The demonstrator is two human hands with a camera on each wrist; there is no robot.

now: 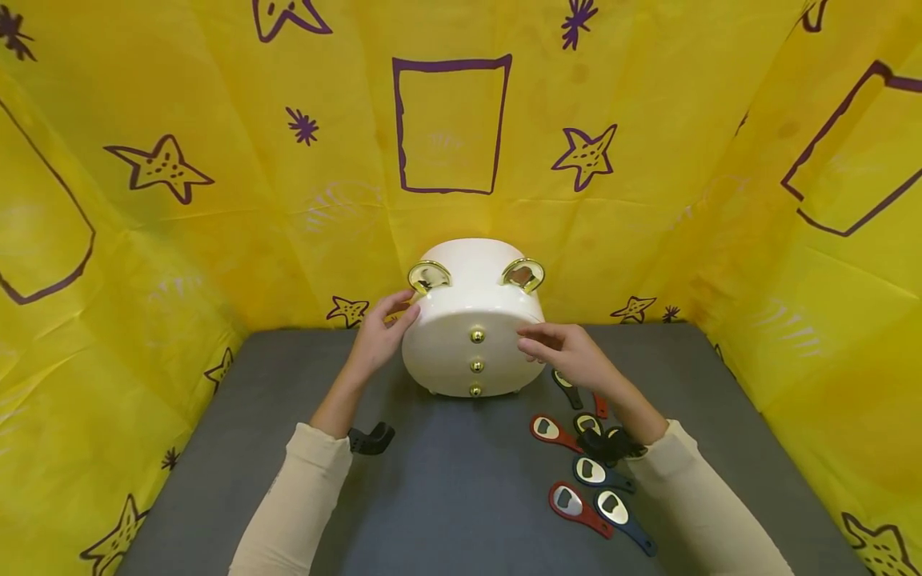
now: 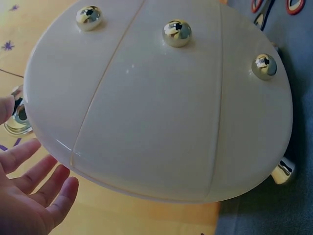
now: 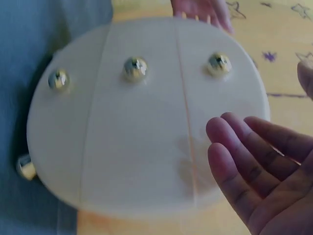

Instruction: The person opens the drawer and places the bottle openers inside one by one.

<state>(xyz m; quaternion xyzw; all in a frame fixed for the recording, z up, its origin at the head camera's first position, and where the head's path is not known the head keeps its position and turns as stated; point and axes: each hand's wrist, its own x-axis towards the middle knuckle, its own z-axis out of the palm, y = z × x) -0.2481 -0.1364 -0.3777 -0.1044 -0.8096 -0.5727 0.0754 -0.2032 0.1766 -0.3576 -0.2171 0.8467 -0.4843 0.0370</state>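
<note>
A white rounded drawer box stands at the back of the table, its front split by two seams into three sections. Each section carries a gold knob, and gold ear-shaped pieces stick out near the top. My left hand is at the box's upper left side, fingers spread along the edge below the left ear in the left wrist view. Loosely bent and holding nothing, the fingers of my right hand hover by the front's upper right part. Small gold feet show under the box.
Several bottle openers with red, blue and black handles lie on the grey table at right, some under my right forearm. A yellow cloth wall with purple drawings rises close behind the box and along both sides.
</note>
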